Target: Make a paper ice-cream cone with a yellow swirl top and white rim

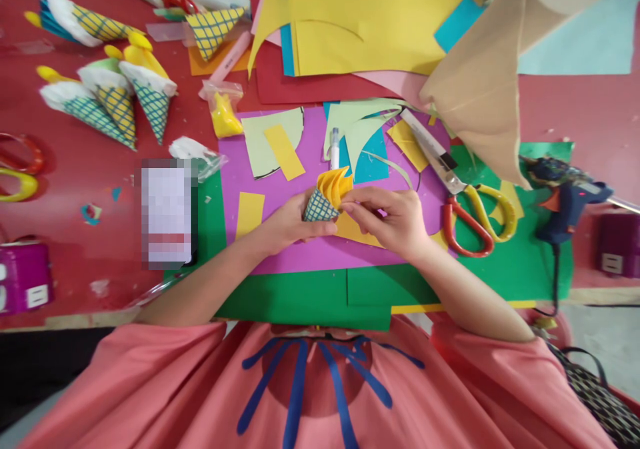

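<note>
My left hand (290,225) is wrapped round a small paper cone (320,207) with a blue crossed-line pattern. Yellow pleated paper (334,185) fans out of the cone's top. From the other side, the thumb and fingers of my right hand (393,217) pinch at the right edge of the cone and its yellow paper; the exact point of contact is partly hidden by the fingertips. Just behind the cone a white marker (335,150) lies on the purple sheet (280,252). Large scissors (457,189) with red and yellow handles rest to the right of my right hand.
Several finished-looking patterned cones (100,105) lie at the left. A phone (167,215) is left of my left arm. On the right sit a glue gun (565,199) and a brown cone-shaped piece (487,89). Yellow sheets (380,15) are stacked at the back.
</note>
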Available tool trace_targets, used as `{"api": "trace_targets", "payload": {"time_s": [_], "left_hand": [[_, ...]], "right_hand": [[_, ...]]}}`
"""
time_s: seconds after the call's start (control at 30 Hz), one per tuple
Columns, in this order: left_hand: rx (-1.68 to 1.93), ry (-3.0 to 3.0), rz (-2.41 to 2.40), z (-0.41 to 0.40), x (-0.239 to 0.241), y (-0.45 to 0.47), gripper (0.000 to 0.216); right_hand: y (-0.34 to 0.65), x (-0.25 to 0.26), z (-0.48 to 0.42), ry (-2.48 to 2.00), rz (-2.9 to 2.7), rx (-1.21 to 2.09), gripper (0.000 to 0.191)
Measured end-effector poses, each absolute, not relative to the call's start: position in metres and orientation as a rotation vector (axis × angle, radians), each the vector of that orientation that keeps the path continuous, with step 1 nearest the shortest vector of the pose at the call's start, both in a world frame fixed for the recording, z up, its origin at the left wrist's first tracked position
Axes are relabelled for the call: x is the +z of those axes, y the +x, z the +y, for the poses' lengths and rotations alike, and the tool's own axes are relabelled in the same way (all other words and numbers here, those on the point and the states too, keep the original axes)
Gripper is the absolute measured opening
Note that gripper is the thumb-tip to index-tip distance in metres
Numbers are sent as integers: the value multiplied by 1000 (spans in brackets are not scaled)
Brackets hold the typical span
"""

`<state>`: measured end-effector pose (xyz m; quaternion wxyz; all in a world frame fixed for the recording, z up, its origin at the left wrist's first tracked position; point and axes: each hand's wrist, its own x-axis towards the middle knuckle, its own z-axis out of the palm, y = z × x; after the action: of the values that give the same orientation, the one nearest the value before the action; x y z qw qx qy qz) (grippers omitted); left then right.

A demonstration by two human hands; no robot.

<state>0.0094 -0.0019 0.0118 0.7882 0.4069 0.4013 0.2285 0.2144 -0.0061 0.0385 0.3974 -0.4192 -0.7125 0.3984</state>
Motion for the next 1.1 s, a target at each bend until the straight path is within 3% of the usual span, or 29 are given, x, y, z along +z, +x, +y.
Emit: {"api": "trace_targets", "payload": {"time_s": [0.2,0.5,1.1], "left_hand": [[434,835,887,-3,19,15,45],[380,632,882,0,32,20,59],[447,627,855,-1,26,23,63]], "right_hand": [[215,35,-7,-1008,-1893,952,16],[216,35,0,-952,-1743,1370,19],[222,33,6,-918,-1736,1507,23]]}}
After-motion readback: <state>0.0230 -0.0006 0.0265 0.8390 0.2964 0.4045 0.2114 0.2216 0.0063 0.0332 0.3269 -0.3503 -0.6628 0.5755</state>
